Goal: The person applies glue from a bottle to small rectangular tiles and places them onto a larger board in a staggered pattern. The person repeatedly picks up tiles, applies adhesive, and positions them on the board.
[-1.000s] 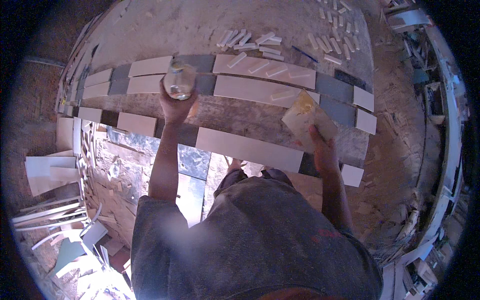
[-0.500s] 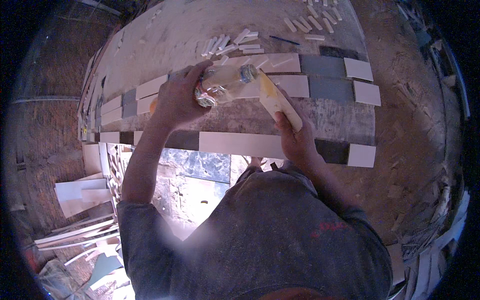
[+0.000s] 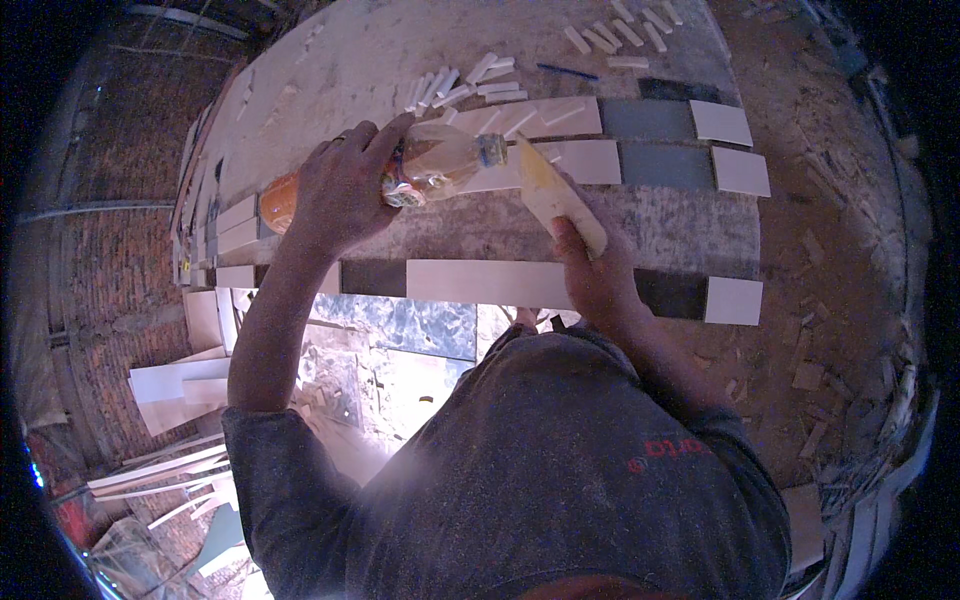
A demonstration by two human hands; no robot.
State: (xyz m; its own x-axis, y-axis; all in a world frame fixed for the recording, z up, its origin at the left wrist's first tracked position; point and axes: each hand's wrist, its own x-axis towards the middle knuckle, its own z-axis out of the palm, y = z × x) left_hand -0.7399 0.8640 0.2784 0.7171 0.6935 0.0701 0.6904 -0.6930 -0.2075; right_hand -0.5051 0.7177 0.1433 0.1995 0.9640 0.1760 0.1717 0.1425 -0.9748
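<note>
My left hand (image 3: 342, 190) is wrapped round a clear plastic bottle (image 3: 446, 158). The bottle lies nearly level over the table, its narrow neck pointing right and its orange lower end showing left of my wrist. My right hand (image 3: 600, 275) grips a pale, flat piece (image 3: 553, 195) with a slanted upper end and a yellowish coating on its face. The bottle's mouth sits just left of that slanted end; whether they touch I cannot tell.
Cream boards and grey boards (image 3: 662, 112) lie in rows on the worn table (image 3: 680, 220). Several small white strips (image 3: 440, 88) and a blue pen (image 3: 567, 72) lie farther back. Offcuts (image 3: 165, 470) are piled at lower left, and scraps litter the floor on the right.
The bottle has shifted slightly left and its orange end now shows more. The pale piece has turned a little in my right hand, and the whole view has shifted slightly.
</note>
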